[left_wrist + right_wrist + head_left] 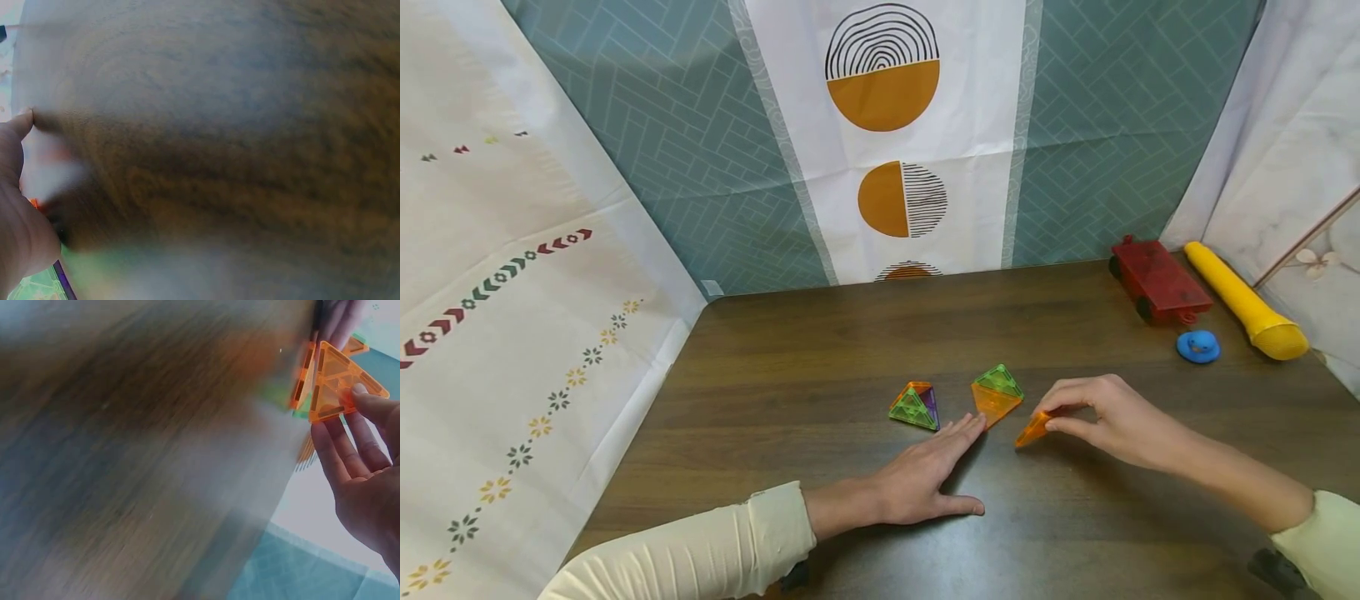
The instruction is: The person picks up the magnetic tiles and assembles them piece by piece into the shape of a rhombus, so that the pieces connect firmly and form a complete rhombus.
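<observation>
My right hand (1112,421) pinches a translucent orange triangular magnetic tile (1034,429) between thumb and fingers, tilted up near the table top. In the right wrist view that tile (340,384) shows its face, with the thumb across one corner. My left hand (925,475) lies flat with fingers extended, fingertips at the near corner of another orange tile (996,403). A green tile (1000,380) adjoins that orange one on its far side. Left of these sits a small pyramid-like group of green, orange and purple tiles (914,406); its green part (37,287) peeks into the left wrist view.
A red toy wagon (1161,279) stands at the back right, beside a yellow toy microphone (1247,300). In front of the wagon is a small blue toy (1198,347). Patterned cloths (880,200) hang behind and along both sides of the wooden table (775,350).
</observation>
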Action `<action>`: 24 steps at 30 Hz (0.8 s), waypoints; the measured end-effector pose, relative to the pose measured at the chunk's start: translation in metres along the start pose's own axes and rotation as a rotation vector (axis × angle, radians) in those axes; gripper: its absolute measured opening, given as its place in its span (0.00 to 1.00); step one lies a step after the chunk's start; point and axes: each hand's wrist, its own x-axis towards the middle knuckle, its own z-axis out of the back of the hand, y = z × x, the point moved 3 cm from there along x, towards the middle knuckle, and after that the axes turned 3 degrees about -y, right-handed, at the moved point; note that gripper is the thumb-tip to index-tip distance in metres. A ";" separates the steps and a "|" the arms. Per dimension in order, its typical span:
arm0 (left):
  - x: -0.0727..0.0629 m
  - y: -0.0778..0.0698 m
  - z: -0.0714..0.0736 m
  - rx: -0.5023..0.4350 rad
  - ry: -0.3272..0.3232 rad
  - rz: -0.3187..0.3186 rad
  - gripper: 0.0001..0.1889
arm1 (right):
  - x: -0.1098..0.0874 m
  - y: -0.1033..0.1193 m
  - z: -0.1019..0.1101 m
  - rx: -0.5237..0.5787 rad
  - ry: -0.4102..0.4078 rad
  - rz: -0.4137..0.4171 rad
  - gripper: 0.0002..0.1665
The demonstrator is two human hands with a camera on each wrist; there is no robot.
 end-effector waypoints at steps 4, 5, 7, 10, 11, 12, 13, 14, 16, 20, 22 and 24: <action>0.000 0.000 0.000 0.003 0.005 0.005 0.55 | 0.008 -0.002 -0.007 -0.007 0.032 -0.042 0.15; 0.001 0.001 0.000 0.007 0.006 0.006 0.55 | 0.010 -0.003 -0.009 -0.010 0.037 -0.050 0.14; 0.001 0.001 -0.001 0.011 0.009 0.010 0.55 | 0.013 -0.004 -0.012 -0.015 0.043 -0.063 0.14; 0.001 0.001 -0.001 0.020 0.010 0.013 0.55 | 0.016 -0.006 -0.015 -0.018 0.048 -0.077 0.13; 0.001 0.001 -0.001 0.017 0.009 0.013 0.55 | 0.017 -0.007 -0.016 -0.018 0.048 -0.083 0.13; 0.001 0.001 -0.001 0.017 0.007 0.012 0.55 | 0.018 -0.008 -0.018 -0.018 0.049 -0.088 0.13; 0.001 0.001 -0.001 0.019 0.005 0.012 0.55 | 0.018 -0.008 -0.019 -0.021 0.049 -0.092 0.13; 0.001 0.001 -0.001 0.019 0.004 0.011 0.55 | 0.019 -0.009 -0.019 -0.023 0.048 -0.097 0.13; 0.001 0.001 -0.001 0.019 0.003 0.010 0.55 | 0.020 -0.010 -0.021 -0.028 0.043 -0.100 0.13; 0.001 0.001 -0.001 0.022 0.006 0.008 0.55 | 0.021 -0.011 -0.023 -0.022 0.044 -0.106 0.13; 0.001 0.001 -0.001 0.023 0.007 0.008 0.55 | 0.023 -0.011 -0.024 -0.019 0.050 -0.117 0.13; 0.001 0.001 -0.001 0.024 0.007 0.009 0.55 | 0.024 -0.011 -0.025 -0.019 0.055 -0.131 0.13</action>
